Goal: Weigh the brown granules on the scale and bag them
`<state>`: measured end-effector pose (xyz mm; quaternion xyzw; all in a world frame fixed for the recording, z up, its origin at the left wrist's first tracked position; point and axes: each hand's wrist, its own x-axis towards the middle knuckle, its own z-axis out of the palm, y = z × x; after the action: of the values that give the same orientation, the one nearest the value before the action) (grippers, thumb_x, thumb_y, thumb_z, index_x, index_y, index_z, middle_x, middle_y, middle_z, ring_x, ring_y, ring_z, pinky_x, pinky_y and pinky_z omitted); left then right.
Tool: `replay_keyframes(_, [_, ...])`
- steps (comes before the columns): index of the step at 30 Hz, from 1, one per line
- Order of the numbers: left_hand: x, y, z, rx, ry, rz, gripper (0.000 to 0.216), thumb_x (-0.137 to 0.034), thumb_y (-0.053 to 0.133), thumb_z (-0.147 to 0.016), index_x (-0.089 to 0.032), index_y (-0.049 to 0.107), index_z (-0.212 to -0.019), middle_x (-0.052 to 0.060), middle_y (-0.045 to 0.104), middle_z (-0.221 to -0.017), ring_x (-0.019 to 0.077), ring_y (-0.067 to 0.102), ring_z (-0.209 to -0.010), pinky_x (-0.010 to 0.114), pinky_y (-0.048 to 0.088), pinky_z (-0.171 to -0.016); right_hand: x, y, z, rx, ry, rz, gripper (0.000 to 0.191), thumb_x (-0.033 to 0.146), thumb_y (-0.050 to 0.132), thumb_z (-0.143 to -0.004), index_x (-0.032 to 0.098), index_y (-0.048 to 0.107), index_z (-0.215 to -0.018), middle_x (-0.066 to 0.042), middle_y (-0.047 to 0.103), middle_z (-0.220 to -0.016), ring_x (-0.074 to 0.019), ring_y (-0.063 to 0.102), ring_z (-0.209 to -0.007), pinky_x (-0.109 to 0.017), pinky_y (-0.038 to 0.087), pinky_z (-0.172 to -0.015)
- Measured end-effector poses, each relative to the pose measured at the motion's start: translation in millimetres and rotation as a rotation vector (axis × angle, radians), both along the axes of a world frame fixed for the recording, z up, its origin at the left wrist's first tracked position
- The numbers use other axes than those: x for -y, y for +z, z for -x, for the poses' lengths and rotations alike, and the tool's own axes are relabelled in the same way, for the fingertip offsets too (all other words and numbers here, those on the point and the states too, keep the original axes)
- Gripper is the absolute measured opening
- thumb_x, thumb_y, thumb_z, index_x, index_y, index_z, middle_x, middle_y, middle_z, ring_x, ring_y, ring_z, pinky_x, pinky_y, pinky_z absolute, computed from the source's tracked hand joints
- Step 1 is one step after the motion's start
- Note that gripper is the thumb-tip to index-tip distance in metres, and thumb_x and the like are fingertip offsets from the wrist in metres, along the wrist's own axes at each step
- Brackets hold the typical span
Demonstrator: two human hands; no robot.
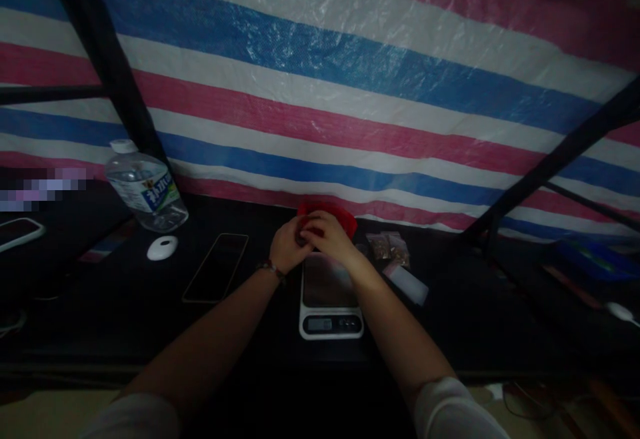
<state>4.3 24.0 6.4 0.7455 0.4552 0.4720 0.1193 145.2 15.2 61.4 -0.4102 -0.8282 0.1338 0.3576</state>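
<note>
My left hand (289, 249), with a beaded bracelet at the wrist, and my right hand (331, 237) meet just beyond a white digital kitchen scale (331, 324). Both have curled fingers around a small dark item (302, 231), mostly covered and too dim to name. Directly behind them lies a red plastic container or bag (345, 216), partly hidden by the hands. The scale's weighing plate is partly covered by my right forearm, and its display is unreadable. Right of my right hand are small clear bags (389, 248) with brownish contents and a stack of whitish bags (409, 285).
Left on the black table lie a phone (216, 268) and a white computer mouse (163, 247). A large clear plastic bottle (146, 189) stands behind them. A striped tarp (320, 119) hangs along the back, with dark metal bars at both sides. A blue item (595, 260) sits far right.
</note>
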Motion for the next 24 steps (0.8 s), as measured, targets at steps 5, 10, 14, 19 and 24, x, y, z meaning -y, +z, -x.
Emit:
replay_keyframes(5, [7, -2.2, 2, 0.061, -0.187, 0.020, 0.084, -0.035, 0.073, -0.061, -0.016, 0.035, -0.134, 0.012, 0.060, -0.114, 0.0262, 0.060, -0.102, 0.040, 0.047, -0.091, 18, 0.0, -26, -0.034, 0.070, 0.001, 0.005, 0.020, 0.064, -0.078, 0.019, 0.069, -0.079, -0.007, 0.054, -0.119, -0.0202, 0.049, -0.113, -0.037, 0.037, -0.098])
replay_keyframes(10, [11, -3.3, 2, 0.195, -0.498, 0.143, 0.083, -0.043, 0.064, -0.072, -0.014, 0.027, -0.141, 0.014, 0.058, -0.119, 0.0252, 0.059, -0.104, 0.037, 0.049, -0.086, 31, 8.2, -56, -0.198, 0.022, -0.028, 0.011, 0.019, 0.054, -0.085, 0.021, 0.065, -0.085, -0.007, 0.057, -0.115, -0.0186, 0.051, -0.111, -0.037, 0.039, -0.096])
replay_keyframes(14, [16, 0.5, -4, 0.045, -0.575, 0.291, 0.040, -0.038, 0.061, -0.076, -0.014, 0.063, -0.108, 0.006, 0.068, -0.092, 0.0208, 0.064, -0.081, 0.032, 0.050, -0.074, 37, -3.0, -68, -0.294, 0.007, 0.028, 0.010, 0.021, 0.054, -0.084, 0.021, 0.064, -0.082, -0.006, 0.060, -0.111, -0.0185, 0.054, -0.106, -0.036, 0.042, -0.094])
replay_keyframes(19, [25, 5.1, -15, 0.027, -0.518, 0.314, 0.034, -0.035, 0.063, -0.075, -0.014, 0.065, -0.101, 0.005, 0.069, -0.088, 0.0181, 0.063, -0.076, 0.029, 0.050, -0.070, 38, -31.5, -69, -0.564, -0.029, 0.203, 0.031, 0.030, 0.063, -0.077, 0.023, 0.061, -0.108, -0.006, 0.063, -0.107, -0.0179, 0.061, -0.094, -0.032, 0.048, -0.083])
replay_keyframes(24, [27, 7.7, -20, -0.003, -0.440, 0.310, 0.034, -0.034, 0.068, -0.070, -0.017, 0.065, -0.099, 0.003, 0.069, -0.086, 0.0173, 0.062, -0.074, 0.027, 0.049, -0.067, 36, -43.7, -71, -0.547, -0.101, 0.274, 0.017, 0.033, 0.065, -0.075, 0.019, 0.069, -0.081, -0.003, 0.068, -0.081, -0.0172, 0.062, -0.077, -0.029, 0.049, -0.075])
